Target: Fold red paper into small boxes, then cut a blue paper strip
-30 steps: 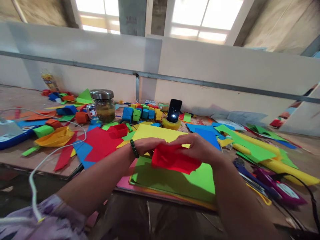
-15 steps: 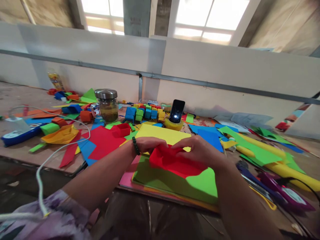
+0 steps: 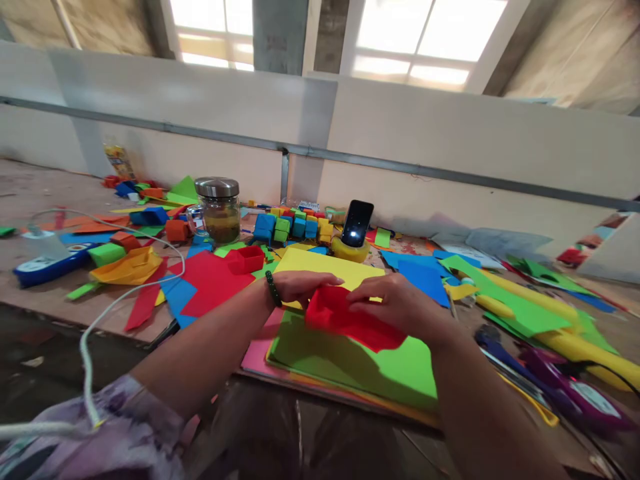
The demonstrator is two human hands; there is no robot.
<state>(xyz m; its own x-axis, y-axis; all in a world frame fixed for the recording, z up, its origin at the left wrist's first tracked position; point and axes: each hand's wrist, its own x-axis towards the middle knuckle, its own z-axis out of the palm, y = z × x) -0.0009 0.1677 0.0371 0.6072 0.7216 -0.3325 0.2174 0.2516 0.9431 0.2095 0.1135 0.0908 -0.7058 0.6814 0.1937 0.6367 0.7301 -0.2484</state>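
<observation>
A folded piece of red paper [image 3: 350, 321], shaped like a shallow open box, is held between my two hands over a stack of coloured sheets. My left hand [image 3: 303, 287], with a dark beaded bracelet at the wrist, grips its far left end. At the far right edge, the bent fingers of my right hand [image 3: 393, 301] press on the paper. Beneath it lie a green sheet [image 3: 310, 353] and a yellow sheet [image 3: 325, 263], with pink showing at the left. The undersides of both hands are hidden.
Left of the stack lie red paper scraps [image 3: 215, 287] and a white cable [image 3: 95, 333]. Behind stand a lidded glass mug [image 3: 219, 217], small paper cubes [image 3: 295, 227] and a phone [image 3: 358, 223] on yellow tape. A purple glue gun [image 3: 575, 387] lies at right.
The red paper has tilted and its left end has lifted slightly. My right-hand fingers have shifted along its far edge. The whole view has moved a little.
</observation>
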